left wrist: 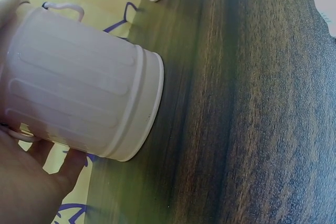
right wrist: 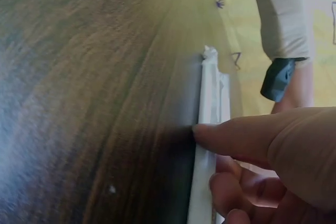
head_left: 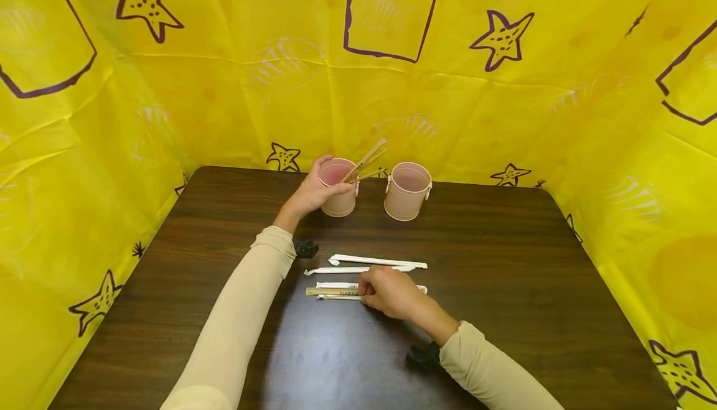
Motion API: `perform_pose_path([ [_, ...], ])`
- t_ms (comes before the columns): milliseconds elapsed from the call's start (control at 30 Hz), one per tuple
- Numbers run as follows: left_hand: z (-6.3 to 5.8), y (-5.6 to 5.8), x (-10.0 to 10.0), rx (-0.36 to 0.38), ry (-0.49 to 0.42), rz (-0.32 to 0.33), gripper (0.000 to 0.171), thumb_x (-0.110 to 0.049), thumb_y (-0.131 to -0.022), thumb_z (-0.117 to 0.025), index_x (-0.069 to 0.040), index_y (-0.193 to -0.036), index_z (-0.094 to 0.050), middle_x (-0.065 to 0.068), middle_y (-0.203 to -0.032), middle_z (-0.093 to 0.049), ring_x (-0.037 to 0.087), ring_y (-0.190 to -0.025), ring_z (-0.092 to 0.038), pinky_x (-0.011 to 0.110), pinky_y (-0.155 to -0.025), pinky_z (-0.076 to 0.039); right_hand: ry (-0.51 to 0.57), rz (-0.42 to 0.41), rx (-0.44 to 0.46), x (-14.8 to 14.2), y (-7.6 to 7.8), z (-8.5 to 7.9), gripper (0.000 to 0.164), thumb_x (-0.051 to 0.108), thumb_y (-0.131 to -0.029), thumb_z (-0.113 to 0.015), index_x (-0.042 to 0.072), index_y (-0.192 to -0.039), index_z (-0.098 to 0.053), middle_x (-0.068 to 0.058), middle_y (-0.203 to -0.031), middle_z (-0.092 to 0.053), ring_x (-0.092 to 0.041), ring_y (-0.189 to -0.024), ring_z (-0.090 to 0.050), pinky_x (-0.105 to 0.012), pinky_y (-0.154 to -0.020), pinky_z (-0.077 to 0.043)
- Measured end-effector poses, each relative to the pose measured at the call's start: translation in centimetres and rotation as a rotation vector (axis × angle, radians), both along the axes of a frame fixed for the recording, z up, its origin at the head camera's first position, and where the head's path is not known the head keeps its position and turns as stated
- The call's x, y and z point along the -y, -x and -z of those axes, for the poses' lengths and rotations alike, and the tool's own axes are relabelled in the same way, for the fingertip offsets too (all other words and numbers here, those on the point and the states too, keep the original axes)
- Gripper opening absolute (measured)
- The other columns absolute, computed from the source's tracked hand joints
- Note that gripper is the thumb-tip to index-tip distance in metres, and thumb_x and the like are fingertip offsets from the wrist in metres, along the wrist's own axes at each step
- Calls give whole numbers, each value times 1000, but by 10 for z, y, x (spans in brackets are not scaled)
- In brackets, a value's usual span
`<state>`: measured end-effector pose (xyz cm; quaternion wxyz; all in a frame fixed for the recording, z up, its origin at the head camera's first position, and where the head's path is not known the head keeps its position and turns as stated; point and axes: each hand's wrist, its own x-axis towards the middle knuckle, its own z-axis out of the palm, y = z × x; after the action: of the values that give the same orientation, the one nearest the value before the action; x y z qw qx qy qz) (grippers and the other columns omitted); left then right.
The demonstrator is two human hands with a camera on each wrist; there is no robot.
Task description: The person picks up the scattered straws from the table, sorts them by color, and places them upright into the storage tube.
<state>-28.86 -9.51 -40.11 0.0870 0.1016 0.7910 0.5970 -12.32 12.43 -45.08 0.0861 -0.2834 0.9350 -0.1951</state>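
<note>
Left grip (head_left: 315, 191): clamps round pink pail (head_left: 338, 206) holding brown straws (head_left: 366, 160), near far edge of counter (head_left: 504, 260) | right grip (head_left: 394, 292): pinches at wrapped straws (head_left: 338, 270) well in from that edge, cannot tell which

Left arm (head_left: 226, 335) stretched out, running up and forward from the lower edge of the head view; pale sleeve (head_left: 263, 267) stops short of the wrist (head_left: 287, 218), skin showing. Left hand (head_left: 319, 192) the farther out, curved in a grip; thumb (head_left: 338, 190) pointing right, spread well apart from the fingers (left wrist: 72, 171). Right arm (head_left: 498, 366) enters from lower right, slanting inward; wrist (head_left: 442, 326) likewise clear of its cuff (head_left: 458, 343). Right hand (head_left: 394, 292) nearer the body, back of hand up, in a pinch. Right-wrist view: thumb nearly straight, other digits bent below it. Hands well apart; arms uncrossed.
</note>
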Motion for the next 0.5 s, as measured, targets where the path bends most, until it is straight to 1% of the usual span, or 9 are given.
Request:
perform_pose_path([
  [233,2,1,-1,2,3,4,98,-22,-87,-81,-9,-161,-18,22,-160,-35,40,-146,-38,53,-124,-28,15,-13,-32,-3,0,1,13,18,-85,-80,23,-82,-69,13,-76,-60,0,-69,-52,-21,-61,-43],
  [367,3,1,0,8,-1,2,98,-22,-87,-81,-10,-161,-18,21,-160,-36,38,-146,-39,52,-124,-29,36,9,-34,-6,2,-6,11,19,-87,-79,23,-83,-69,13,-78,-63,-2,-71,-53,-21,-63,-44],
  [500,3,2,0,5,-5,2,98,-22,-87,-81,-11,-161,-18,22,-160,-36,39,-146,-39,52,-124,-29,107,40,-17,-13,7,-17,8,17,-89,-77,20,-86,-70,11,-79,-67,-3,-72,-57,-22,-65,-47],
])
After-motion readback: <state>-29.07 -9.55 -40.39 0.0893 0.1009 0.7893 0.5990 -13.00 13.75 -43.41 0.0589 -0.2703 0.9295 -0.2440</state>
